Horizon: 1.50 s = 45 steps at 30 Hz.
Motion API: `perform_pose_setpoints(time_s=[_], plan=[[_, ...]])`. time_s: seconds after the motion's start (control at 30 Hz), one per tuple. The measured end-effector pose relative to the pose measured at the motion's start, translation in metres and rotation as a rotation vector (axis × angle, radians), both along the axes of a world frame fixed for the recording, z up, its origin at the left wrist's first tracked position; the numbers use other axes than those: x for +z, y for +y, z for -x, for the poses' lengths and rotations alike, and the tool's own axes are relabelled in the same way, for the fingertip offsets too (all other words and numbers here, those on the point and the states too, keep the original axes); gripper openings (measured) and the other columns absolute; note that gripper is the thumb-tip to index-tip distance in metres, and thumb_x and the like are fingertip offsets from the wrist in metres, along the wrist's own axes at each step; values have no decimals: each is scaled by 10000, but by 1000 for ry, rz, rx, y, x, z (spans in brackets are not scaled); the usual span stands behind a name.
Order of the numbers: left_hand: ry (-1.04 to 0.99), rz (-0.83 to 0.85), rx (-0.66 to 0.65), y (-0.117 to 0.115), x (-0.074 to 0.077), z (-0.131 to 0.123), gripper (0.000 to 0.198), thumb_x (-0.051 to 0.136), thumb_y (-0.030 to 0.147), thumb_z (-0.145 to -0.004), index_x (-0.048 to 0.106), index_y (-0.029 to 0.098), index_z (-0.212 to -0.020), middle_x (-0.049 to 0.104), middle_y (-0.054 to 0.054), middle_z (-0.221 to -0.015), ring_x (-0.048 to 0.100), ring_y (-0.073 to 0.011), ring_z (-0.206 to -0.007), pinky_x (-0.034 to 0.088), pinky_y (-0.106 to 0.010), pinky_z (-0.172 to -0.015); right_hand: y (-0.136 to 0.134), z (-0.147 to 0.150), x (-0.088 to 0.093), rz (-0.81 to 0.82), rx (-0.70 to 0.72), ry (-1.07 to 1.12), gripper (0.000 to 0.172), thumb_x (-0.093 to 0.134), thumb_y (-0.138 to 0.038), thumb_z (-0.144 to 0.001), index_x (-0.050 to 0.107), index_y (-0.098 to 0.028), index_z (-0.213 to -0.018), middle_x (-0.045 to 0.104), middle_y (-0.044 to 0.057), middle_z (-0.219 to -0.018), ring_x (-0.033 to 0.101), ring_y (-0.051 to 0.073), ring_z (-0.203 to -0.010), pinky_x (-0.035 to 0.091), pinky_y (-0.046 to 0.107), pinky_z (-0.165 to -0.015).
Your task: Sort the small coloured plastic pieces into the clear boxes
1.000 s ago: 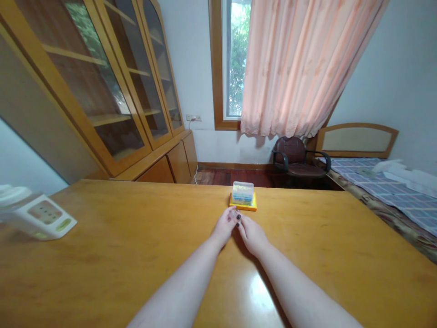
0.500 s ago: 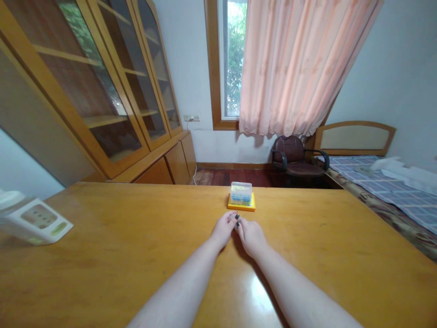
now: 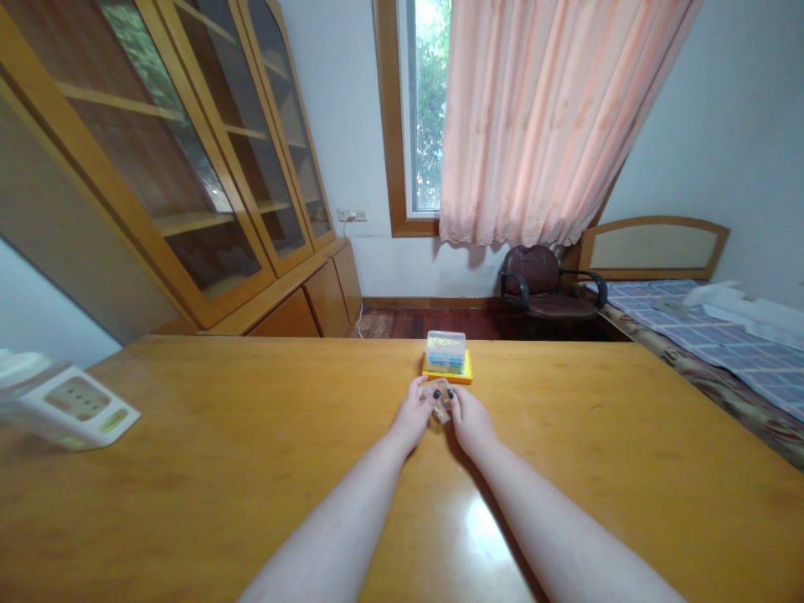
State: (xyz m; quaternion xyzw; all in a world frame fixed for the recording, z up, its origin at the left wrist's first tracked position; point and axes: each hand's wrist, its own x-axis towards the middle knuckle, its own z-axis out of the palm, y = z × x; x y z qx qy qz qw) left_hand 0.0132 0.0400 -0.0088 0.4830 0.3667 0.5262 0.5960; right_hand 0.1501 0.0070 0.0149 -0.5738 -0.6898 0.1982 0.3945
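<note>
Between my hands, above the wooden table (image 3: 251,469), is a small clear plastic piece (image 3: 443,410) with yellowish marks; its exact kind is too small to tell. My left hand (image 3: 413,416) pinches its left side, and the fingers of my right hand (image 3: 470,421) close on its right side. Dark nail polish shows on both thumbs. Just beyond my fingertips a clear plastic box (image 3: 445,345) with blue and yellow contents rests on a yellow base (image 3: 461,378).
To the left on the table lies a clear and white container (image 3: 85,406) with a white lid. Past the far edge stand a glass-door cabinet (image 3: 264,167), a maroon armchair (image 3: 546,285) and a bed (image 3: 703,335). A pink curtain (image 3: 553,126) partly covers the window.
My hands, pressed together before, have moved slightly apart, and the clear plastic piece now shows between them. The view has shifted slightly.
</note>
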Motion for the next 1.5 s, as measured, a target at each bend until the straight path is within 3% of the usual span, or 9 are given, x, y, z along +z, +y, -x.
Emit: perform_pose_setpoints(time_s=[0.13,0.3,0.43,0.67,0.8,0.9,1.03,1.17,1.5], plan=[[19,12,66,5,6,1,447,768,332,-634,521,168,-969,640,-112,-1051,611,-212,-991,441,-398,-927,9,-3,-6,28,-65,140,305,349,-216,-874,612,-161,-1017,678,90,-978,630,198,-878,481,326,-791],[211,-147,104,1,16,4,480,768,136,-576,598,188,-1022,638,-83,-1083,578,-220,-1041,380,-417,-1001,14,-4,-9,63,-102,169,279,409,-144,-807,626,-159,-982,683,92,-984,629,208,-894,481,356,-820],[385,-273,67,-6,22,7,518,769,143,-564,632,226,-1058,628,-59,-1137,546,-247,-1097,338,-429,-1039,14,-4,-11,74,-106,209,292,418,-123,-785,638,-182,-967,691,64,-959,635,198,-885,488,351,-816],[446,-358,28,-12,31,8,528,742,132,-586,640,264,-1086,616,-44,-1179,520,-258,-1132,287,-447,-1073,17,-5,-16,93,-103,165,302,437,-120,-794,636,-198,-1007,692,56,-973,629,198,-922,469,362,-863],[423,-381,137,-11,32,10,527,755,165,-589,635,270,-1091,596,-46,-1201,464,-262,-1195,221,-452,-1105,15,-5,-13,-42,-72,154,285,445,-161,-815,631,-187,-1029,681,72,-1022,619,206,-943,462,378,-881],[304,-273,193,-4,26,11,550,754,194,-606,597,250,-1130,591,-65,-1203,488,-251,-1179,274,-432,-1081,12,-6,-9,-150,-81,149,269,467,-242,-837,634,-163,-1033,669,107,-1050,601,230,-989,448,402,-903],[10,-104,129,6,18,9,567,767,265,-602,550,190,-1121,568,-117,-1237,538,-242,-1137,372,-399,-1021,8,-5,-6,-205,22,135,341,482,-315,-854,589,-173,-1145,634,117,-1136,577,232,-1052,439,402,-927],[-98,-51,80,8,18,9,639,785,379,-593,522,168,-1136,562,-147,-1241,543,-253,-1134,414,-380,-984,5,-2,-7,-276,44,4,517,630,-328,-738,540,-186,-1227,607,123,-1185,560,265,-1079,426,435,-943],[-101,-12,57,9,15,9,725,792,468,-558,536,147,-1155,596,-152,-1191,558,-256,-1106,400,-386,-986,1,-7,-3,-399,56,-76,331,509,-245,-850,589,-223,-1171,627,85,-1172,555,229,-1100,421,427,-958]])
